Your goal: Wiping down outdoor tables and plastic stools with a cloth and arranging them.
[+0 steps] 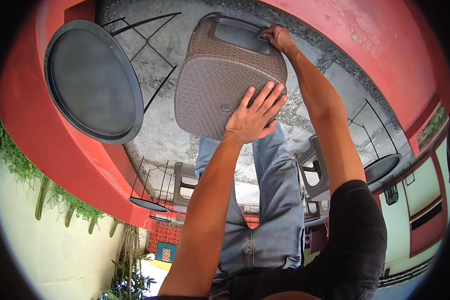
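An open-air seating spot, perhaps a café terrace or a home patio; which one is unclear. Daylight falls on a weathered concrete floor (159,142) edged by a red wall (370,47) at 2 o'clock. A round black wire-legged table (95,82) stands at 10, a plastic stool (319,189) at 4, greenery (65,192) toward 8.

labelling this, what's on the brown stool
The left hand lies on the brown stool beside a round emblem; the right hand touches its edge. What's under the palm is hidden.
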A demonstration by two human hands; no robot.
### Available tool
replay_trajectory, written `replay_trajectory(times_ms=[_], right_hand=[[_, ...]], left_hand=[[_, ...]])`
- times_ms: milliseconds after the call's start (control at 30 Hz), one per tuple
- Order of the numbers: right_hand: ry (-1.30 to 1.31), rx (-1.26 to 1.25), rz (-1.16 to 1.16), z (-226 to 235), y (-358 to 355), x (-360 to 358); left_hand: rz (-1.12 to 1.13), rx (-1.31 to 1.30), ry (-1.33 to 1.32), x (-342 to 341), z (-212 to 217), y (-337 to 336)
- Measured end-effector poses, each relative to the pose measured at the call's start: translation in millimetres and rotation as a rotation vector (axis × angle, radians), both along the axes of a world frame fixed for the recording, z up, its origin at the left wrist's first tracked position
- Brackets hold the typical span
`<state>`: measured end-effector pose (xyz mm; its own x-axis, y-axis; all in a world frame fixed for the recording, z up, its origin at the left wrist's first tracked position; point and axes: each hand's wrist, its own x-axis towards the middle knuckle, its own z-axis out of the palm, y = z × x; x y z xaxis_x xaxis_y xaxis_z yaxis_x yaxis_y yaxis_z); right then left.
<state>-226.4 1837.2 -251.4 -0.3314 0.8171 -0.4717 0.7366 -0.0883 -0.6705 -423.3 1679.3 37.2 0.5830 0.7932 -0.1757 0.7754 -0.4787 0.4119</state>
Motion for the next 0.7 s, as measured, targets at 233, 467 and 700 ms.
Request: replay_trajectory(times_ms=[233,467,700], right_hand=[[0.139,0.032,0.195,-16.0,36.7,-82.1],[0.227,-0.082,0.104,-53.6,66.3,-165.4],[0.08,-0.098,0.456,-116.8,104.2,-134.7]], left_hand=[[0.001,-0.002,0.01,-8.7,-1.6,-6.0],[0.029,0.033,-0.031,-1.1,-10.1,-10.4],[0.039,0.06,-0.075,9.9,-15.0,-8.9]])
